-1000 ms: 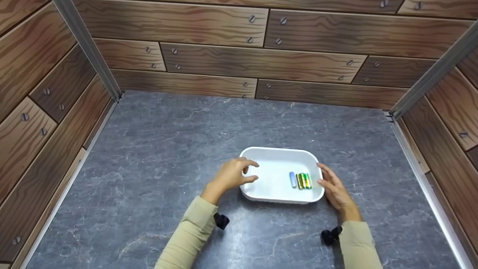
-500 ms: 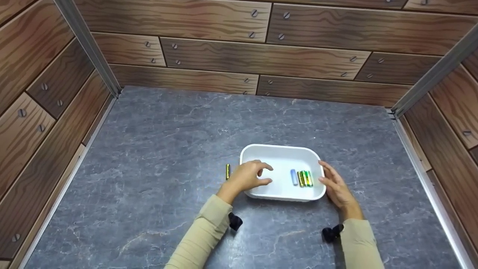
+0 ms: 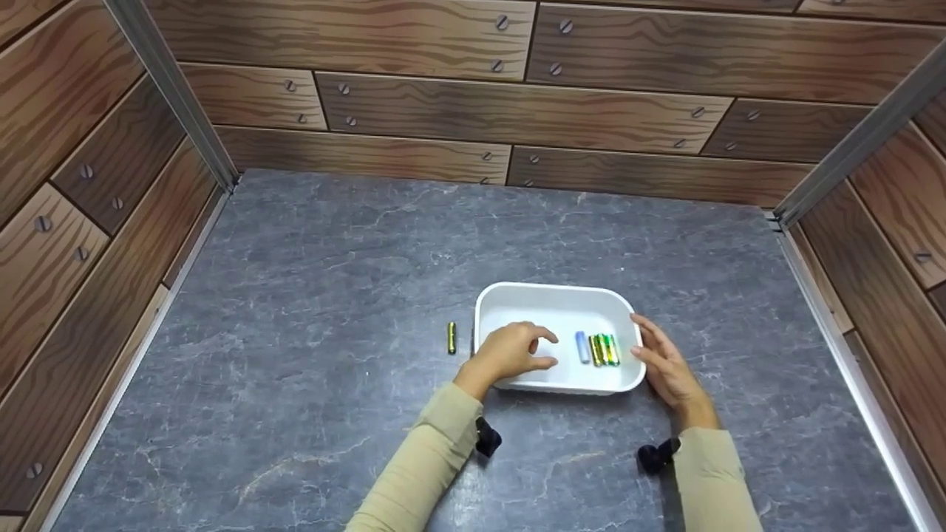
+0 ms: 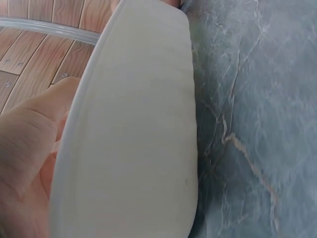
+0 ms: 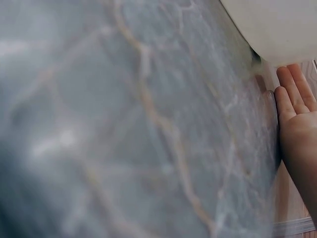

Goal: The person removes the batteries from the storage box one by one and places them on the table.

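A white rectangular tub stands on the grey marbled table. Inside it, toward the right end, a pale blue battery and several gold-and-green batteries lie side by side. My left hand is over the tub's left half, its thumb and forefinger spread apart with nothing between them. In the left wrist view the tub's outer wall hides part of that hand. My right hand rests its extended fingers against the tub's right side; the right wrist view shows straight fingers there.
A single gold-and-black battery lies on the table, left of the tub. Wood-patterned panels wall in the back and both sides of the table.
My left hand has moved right, from the tub's left rim to further over its inside. The battery left of the tub has come into sight. My right hand stays at the tub's side.
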Demonstrator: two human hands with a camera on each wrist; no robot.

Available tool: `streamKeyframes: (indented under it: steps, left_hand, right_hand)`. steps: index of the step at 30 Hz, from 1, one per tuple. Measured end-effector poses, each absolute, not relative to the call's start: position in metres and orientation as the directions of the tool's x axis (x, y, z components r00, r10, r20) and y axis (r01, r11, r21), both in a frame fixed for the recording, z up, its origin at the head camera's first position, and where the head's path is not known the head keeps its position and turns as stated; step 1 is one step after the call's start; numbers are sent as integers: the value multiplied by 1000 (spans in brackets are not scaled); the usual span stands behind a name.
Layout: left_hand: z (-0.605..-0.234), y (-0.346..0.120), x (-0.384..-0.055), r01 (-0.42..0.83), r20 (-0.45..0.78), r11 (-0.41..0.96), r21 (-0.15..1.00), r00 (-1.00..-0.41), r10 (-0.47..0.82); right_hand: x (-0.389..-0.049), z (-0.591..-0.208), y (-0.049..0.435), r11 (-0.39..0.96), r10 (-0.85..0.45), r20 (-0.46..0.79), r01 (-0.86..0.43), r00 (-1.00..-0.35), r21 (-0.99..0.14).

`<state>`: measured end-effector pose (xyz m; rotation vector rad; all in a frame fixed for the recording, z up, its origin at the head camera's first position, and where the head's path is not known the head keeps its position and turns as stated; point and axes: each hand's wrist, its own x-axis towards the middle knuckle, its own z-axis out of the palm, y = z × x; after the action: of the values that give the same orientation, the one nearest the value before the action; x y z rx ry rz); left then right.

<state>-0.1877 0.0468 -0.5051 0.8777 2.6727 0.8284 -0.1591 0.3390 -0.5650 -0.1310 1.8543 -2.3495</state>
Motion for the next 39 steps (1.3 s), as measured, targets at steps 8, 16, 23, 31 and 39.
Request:
streamKeyframes:
  steps: [8,16,23,31,39]
  left_hand:
    - [-507,67,-190,431,-40,704,564,-837,545]
    - [-506,95,-194,373,-85,791,484,-880,467]
    - [-513,118,-193,308,-126,850,427,-911,394]
    - [-518,129,-196,242,-170,878,414,-926,336]
    - [-522,134,-196,239,-202,905,353,-925,323]
  right_hand:
    - [-160,-563,342,-242,-197,5,43,-980,-969]
    - [-160,-563,344,-241,-188,-5,51,-982,-969]
    - [-159,-563,346,-235,-191,-2,47,-982,-971]
    - [-159,-562,341,-211,-140,-46,75,-989,-975]
    - [-158,-566,339,-226,-158,-30,66,-987,-972]
